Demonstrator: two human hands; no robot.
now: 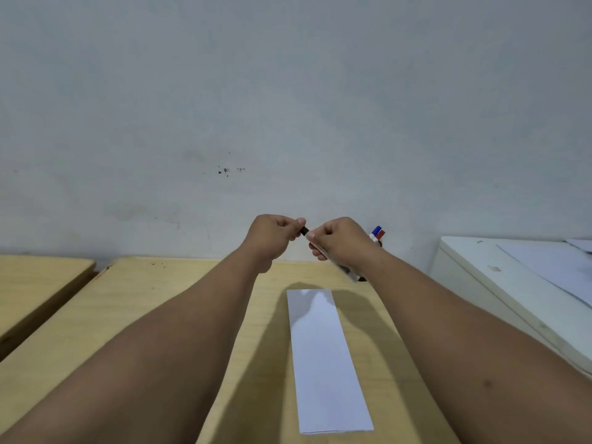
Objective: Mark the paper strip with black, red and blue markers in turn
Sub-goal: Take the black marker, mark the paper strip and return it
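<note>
A long white paper strip [323, 360] lies lengthwise on the wooden table [179, 299], with no marks visible on it. Above its far end both hands are raised. My right hand [339, 240] is closed around the white barrel of the black marker [347, 270], whose rear end sticks out below the fist. My left hand [272, 238] pinches the marker's black cap [303, 231] between thumb and finger. The two hands nearly touch. Behind my right hand the blue marker [376, 230] and red marker [381, 234] stand upright, their holder hidden.
A grey-white wall rises right behind the table's far edge. A second wooden table [38, 277] stands at the left across a narrow gap. A white cabinet or box [499, 283] with paper sheets on top sits at the right.
</note>
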